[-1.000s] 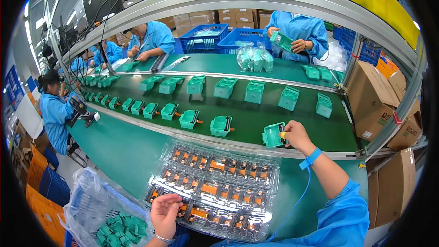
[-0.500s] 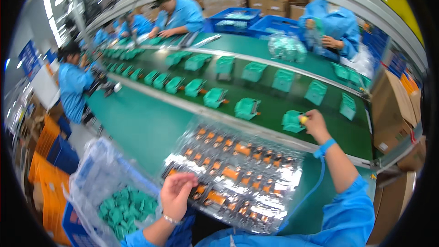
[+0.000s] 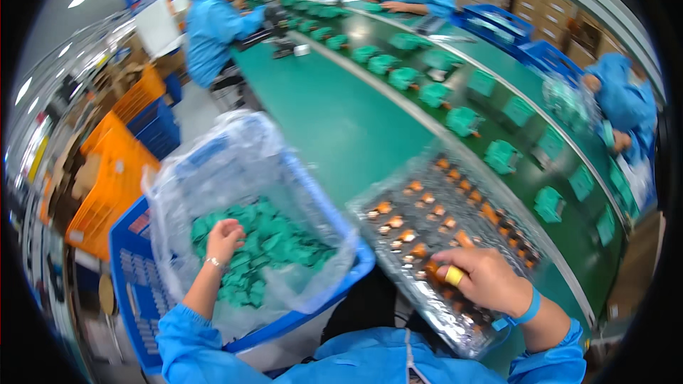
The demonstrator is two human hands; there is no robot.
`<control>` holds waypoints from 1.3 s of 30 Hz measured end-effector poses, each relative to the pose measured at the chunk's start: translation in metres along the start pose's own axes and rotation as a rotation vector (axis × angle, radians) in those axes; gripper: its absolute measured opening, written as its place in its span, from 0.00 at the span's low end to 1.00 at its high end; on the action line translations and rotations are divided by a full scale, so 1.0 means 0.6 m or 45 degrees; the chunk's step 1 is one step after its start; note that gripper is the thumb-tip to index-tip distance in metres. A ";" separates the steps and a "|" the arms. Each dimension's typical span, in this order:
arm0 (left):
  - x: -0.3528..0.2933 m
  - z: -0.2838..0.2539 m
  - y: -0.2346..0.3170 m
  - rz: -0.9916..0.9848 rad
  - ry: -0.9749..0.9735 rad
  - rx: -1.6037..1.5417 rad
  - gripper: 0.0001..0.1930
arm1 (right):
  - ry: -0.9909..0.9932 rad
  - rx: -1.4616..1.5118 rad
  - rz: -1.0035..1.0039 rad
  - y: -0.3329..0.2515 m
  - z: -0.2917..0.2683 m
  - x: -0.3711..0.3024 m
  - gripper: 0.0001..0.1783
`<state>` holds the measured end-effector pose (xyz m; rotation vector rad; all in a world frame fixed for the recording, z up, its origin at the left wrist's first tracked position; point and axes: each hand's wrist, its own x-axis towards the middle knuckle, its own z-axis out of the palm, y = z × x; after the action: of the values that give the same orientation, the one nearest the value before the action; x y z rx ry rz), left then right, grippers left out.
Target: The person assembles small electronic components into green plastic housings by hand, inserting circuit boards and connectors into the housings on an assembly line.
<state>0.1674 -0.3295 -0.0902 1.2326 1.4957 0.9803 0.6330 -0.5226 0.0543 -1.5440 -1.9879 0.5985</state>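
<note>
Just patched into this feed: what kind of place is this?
Most likely a factory assembly line: green housings ride a long green conveyor belt, co-workers in blue coats sit alongside, and a clear tray holds small orange parts.

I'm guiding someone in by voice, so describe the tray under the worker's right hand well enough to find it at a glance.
Start at the long green conveyor table. On its near edge, right of the blue crate lined with a plastic bag, lies a clear plastic blister tray. The right hand rests on it. Unlike the crate of loose green parts, it holds rows of small orange pieces.
</note>
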 end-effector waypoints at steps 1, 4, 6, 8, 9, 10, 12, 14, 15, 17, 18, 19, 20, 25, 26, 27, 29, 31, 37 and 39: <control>0.007 -0.033 -0.038 -0.195 0.083 0.171 0.16 | -0.114 -0.054 0.150 -0.011 0.011 0.018 0.11; -0.005 -0.135 -0.117 -0.460 0.179 0.404 0.18 | -0.218 -0.336 0.063 -0.011 0.053 0.044 0.10; -0.001 -0.171 -0.129 -0.502 0.170 0.466 0.18 | -0.210 -0.426 0.088 -0.027 0.060 0.055 0.10; -0.002 -0.171 -0.135 -0.508 0.177 0.487 0.17 | -0.202 -0.420 0.053 -0.038 0.056 0.066 0.11; 0.008 -0.172 -0.144 -0.486 0.183 0.502 0.16 | -0.238 -0.296 0.211 -0.044 0.049 0.072 0.12; 0.022 -0.185 -0.170 -0.373 0.140 0.609 0.17 | -0.279 -0.169 0.360 -0.044 0.045 0.078 0.12; 0.039 -0.170 -0.169 -0.175 0.107 0.849 0.18 | -0.230 -0.021 0.484 -0.022 0.049 0.066 0.13; 0.061 -0.146 -0.133 -0.092 0.139 0.982 0.18 | -0.230 -0.003 0.509 -0.020 0.041 0.052 0.13; 0.075 -0.149 -0.136 0.032 0.279 1.173 0.18 | -0.273 -0.001 0.550 -0.026 0.040 0.049 0.14; 0.102 -0.158 -0.142 0.157 0.419 1.363 0.18 | -0.176 0.053 0.585 -0.037 0.049 0.046 0.13; 0.111 -0.165 -0.144 0.109 0.466 1.364 0.18 | -0.077 0.111 0.624 -0.039 0.053 0.043 0.13; 0.119 -0.169 -0.149 0.064 0.510 1.362 0.19 | -0.032 0.193 0.695 -0.036 0.052 0.039 0.11; 0.125 -0.176 -0.156 0.061 0.517 1.359 0.19 | -0.035 0.191 0.688 -0.030 0.051 0.032 0.11; 0.137 -0.153 -0.185 -0.448 0.373 1.305 0.18 | 0.268 0.635 0.666 -0.042 0.030 0.000 0.14; 0.139 -0.146 -0.198 -0.440 0.362 1.303 0.18 | 0.364 0.745 0.639 -0.051 0.027 0.001 0.16; 0.130 -0.156 -0.212 -0.397 0.382 1.221 0.19 | 0.367 0.746 0.603 -0.040 0.027 0.003 0.19; 0.115 -0.166 -0.239 -0.362 0.409 1.142 0.20 | 0.386 0.799 0.601 -0.039 0.028 0.014 0.20; 0.116 -0.156 -0.246 -0.198 0.584 1.042 0.24 | 0.436 0.826 0.605 -0.044 0.027 0.022 0.21; 0.129 -0.138 -0.220 -0.500 0.950 0.827 0.25 | 0.471 0.888 0.601 -0.036 0.027 0.019 0.23; 0.127 -0.140 -0.219 -0.492 0.901 0.865 0.26 | 0.505 0.911 0.612 -0.049 0.023 0.021 0.23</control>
<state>0.0496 -0.2796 -0.2075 0.9936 2.6662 0.6802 0.6001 -0.5180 0.0649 -1.5034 -0.9443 0.9691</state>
